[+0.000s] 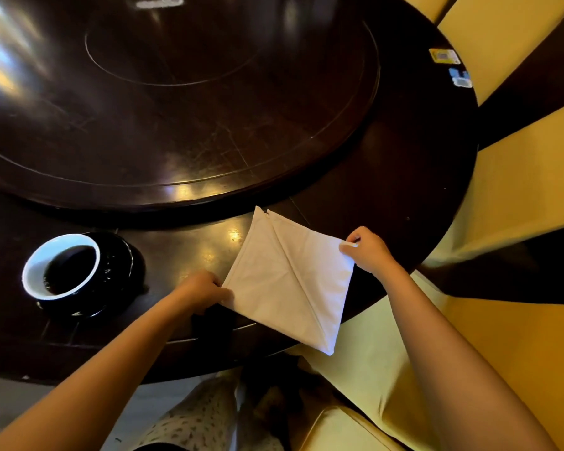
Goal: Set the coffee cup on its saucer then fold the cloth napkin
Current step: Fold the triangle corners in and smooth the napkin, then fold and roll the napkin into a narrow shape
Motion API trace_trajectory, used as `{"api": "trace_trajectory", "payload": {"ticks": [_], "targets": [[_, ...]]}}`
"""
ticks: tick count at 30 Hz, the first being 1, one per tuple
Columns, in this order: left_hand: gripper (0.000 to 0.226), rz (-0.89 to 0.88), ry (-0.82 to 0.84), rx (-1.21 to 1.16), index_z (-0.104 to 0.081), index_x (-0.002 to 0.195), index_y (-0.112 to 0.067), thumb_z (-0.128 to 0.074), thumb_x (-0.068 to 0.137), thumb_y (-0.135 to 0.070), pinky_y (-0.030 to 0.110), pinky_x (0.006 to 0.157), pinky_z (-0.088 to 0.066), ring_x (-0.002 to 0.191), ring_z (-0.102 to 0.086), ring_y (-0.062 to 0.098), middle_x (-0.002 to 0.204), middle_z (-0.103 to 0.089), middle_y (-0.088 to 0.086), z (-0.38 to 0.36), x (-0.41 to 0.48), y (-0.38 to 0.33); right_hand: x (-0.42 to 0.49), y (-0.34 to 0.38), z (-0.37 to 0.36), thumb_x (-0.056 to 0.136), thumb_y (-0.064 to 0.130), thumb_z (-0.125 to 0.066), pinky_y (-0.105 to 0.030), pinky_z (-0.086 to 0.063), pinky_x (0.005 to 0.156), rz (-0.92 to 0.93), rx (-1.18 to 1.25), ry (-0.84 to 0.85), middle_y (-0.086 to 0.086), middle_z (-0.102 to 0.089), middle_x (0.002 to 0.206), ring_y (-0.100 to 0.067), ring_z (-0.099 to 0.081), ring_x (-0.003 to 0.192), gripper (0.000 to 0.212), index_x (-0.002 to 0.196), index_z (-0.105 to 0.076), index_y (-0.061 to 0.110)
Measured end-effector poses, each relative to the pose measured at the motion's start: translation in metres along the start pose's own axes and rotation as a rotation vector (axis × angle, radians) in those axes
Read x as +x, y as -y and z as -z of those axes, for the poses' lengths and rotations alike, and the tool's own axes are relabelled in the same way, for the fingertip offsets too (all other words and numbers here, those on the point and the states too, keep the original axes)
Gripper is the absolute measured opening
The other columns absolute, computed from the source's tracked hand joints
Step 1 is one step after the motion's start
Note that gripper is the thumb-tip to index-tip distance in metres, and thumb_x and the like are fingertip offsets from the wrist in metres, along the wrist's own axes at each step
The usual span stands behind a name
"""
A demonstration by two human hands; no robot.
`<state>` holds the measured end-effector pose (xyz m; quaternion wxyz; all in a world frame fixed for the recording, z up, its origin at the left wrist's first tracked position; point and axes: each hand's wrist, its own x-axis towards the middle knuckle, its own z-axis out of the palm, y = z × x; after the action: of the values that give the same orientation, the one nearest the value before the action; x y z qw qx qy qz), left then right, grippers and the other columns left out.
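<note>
Table: a round, dark polished wooden table (388, 177) with a glossy, finely scratched top that throws back window light.
Turntable: a raised round wooden disc (183, 102) of the same dark wood fills the middle.
Seating: pale yellow fabric chair covers (518, 177) ring the right side.
Stickers: two small labels (453, 68) near the far edge, print too blurred to read.
Cup: a white-lined dark ceramic coffee cup (62, 266) holding dark liquid, seated on its glossy black saucer (119, 268), left of the cloth.
Napkin: a white woven cloth napkin (290, 281) folded into a kite shape with a central crease, its near tip overhanging the table edge.
Left hand (201, 291): fingers pinch the napkin's left corner.
Right hand (368, 249): fingers pinch the right corner.
</note>
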<state>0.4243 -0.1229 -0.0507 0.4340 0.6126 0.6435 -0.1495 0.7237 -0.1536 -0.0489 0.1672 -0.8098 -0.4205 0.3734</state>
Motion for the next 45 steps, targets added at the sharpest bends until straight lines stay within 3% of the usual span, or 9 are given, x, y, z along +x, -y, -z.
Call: {"api": "trace_trajectory", "payload": {"ticks": [4, 8, 12, 18, 25, 28, 32, 36, 45], "targets": [[0.013, 0.039, -0.006, -0.132, -0.056, 0.076, -0.009, -0.062, 0.085, -0.017, 0.021, 0.051, -0.047, 0.062, -0.056, 0.013, 0.071, -0.056, 0.004, 0.000, -0.005, 0.003, -0.011, -0.005, 0.004, 0.089, 0.017, -0.056, -0.040, -0.048, 0.062, -0.049, 0.106, 0.062, -0.036, -0.055, 0.089, -0.037, -0.053, 0.071, 0.030, 0.089, -0.056, -0.012], [0.008, 0.065, -0.093, -0.659, -0.051, 0.091, -0.004, -0.054, 0.090, -0.012, 0.039, 0.070, -0.057, 0.073, -0.066, 0.026, 0.083, -0.063, 0.018, -0.004, -0.003, -0.001, -0.017, -0.007, 0.003, 0.092, 0.027, -0.054, -0.033, -0.045, 0.061, -0.147, 0.183, 0.054, -0.010, -0.056, 0.067, -0.022, -0.053, 0.065, 0.026, 0.084, -0.056, 0.002], [0.014, 0.074, -0.003, -0.939, -0.052, 0.101, -0.002, -0.055, 0.090, -0.008, 0.034, 0.060, -0.060, 0.078, -0.066, 0.027, 0.095, -0.064, 0.021, -0.002, -0.010, -0.007, -0.022, -0.009, -0.002, 0.093, 0.026, -0.053, -0.025, -0.043, 0.052, -0.242, 0.346, 0.045, -0.008, -0.054, 0.065, -0.016, -0.049, 0.056, 0.027, 0.086, -0.056, 0.000], [0.008, 0.028, -0.172, -1.016, -0.055, 0.094, -0.009, -0.057, 0.088, -0.006, 0.031, 0.069, -0.054, 0.094, -0.062, 0.030, 0.111, -0.059, 0.021, -0.002, -0.006, -0.001, -0.025, -0.013, 0.003, 0.091, 0.012, -0.055, -0.027, -0.050, 0.063, -0.156, 0.542, -0.073, -0.009, -0.060, 0.084, -0.018, -0.056, 0.073, 0.014, 0.102, -0.058, 0.005], [0.036, -0.215, -0.204, -1.127, -0.048, 0.123, -0.010, -0.056, 0.088, -0.007, 0.023, 0.057, -0.055, 0.077, -0.061, 0.023, 0.095, -0.061, 0.018, 0.015, -0.010, 0.002, -0.028, -0.016, 0.017, 0.089, 0.009, -0.058, -0.020, -0.048, 0.050, -0.178, 0.970, -0.051, -0.004, -0.053, 0.066, -0.006, -0.049, 0.048, 0.008, 0.094, -0.062, 0.014], [0.028, -0.321, -0.182, -1.089, -0.054, 0.117, -0.013, -0.052, 0.090, -0.006, 0.020, 0.057, -0.056, 0.084, -0.060, 0.024, 0.106, -0.058, 0.019, 0.024, -0.019, -0.004, -0.035, -0.011, 0.025, 0.091, 0.011, -0.056, -0.018, -0.050, 0.053, -0.080, 0.933, -0.027, -0.004, -0.059, 0.077, -0.003, -0.059, 0.057, 0.016, 0.106, -0.061, 0.013], [0.033, -0.449, -0.242, -0.818, -0.056, 0.120, -0.016, -0.057, 0.087, -0.009, 0.029, 0.077, -0.051, 0.097, -0.058, 0.024, 0.111, -0.058, 0.012, 0.040, -0.029, -0.017, -0.046, -0.002, 0.044, 0.087, 0.012, -0.061, -0.026, -0.050, 0.083, 0.160, 0.629, -0.010, -0.004, -0.059, 0.096, -0.015, -0.059, 0.092, 0.036, 0.119, -0.056, 0.030], [0.035, -0.557, -0.511, -0.282, -0.060, 0.116, -0.015, -0.066, 0.082, -0.015, 0.028, 0.080, -0.045, 0.089, -0.057, 0.016, 0.102, -0.061, 0.000, 0.053, -0.031, -0.030, -0.052, 0.009, 0.059, 0.081, 0.005, -0.066, -0.006, -0.043, 0.082, 0.383, 0.335, -0.072, 0.003, -0.060, 0.118, -0.010, -0.054, 0.110, 0.045, 0.121, -0.058, 0.023], [0.013, -0.647, -0.678, -0.030, -0.069, 0.094, -0.013, -0.064, 0.083, -0.013, 0.036, 0.075, -0.049, 0.086, -0.059, 0.023, 0.094, -0.067, 0.009, 0.073, -0.026, -0.049, -0.049, 0.018, 0.068, 0.086, 0.013, -0.062, -0.006, -0.043, 0.064, 0.381, 0.240, -0.220, -0.005, -0.061, 0.107, -0.005, -0.054, 0.085, 0.016, 0.101, -0.069, 0.014]]}}
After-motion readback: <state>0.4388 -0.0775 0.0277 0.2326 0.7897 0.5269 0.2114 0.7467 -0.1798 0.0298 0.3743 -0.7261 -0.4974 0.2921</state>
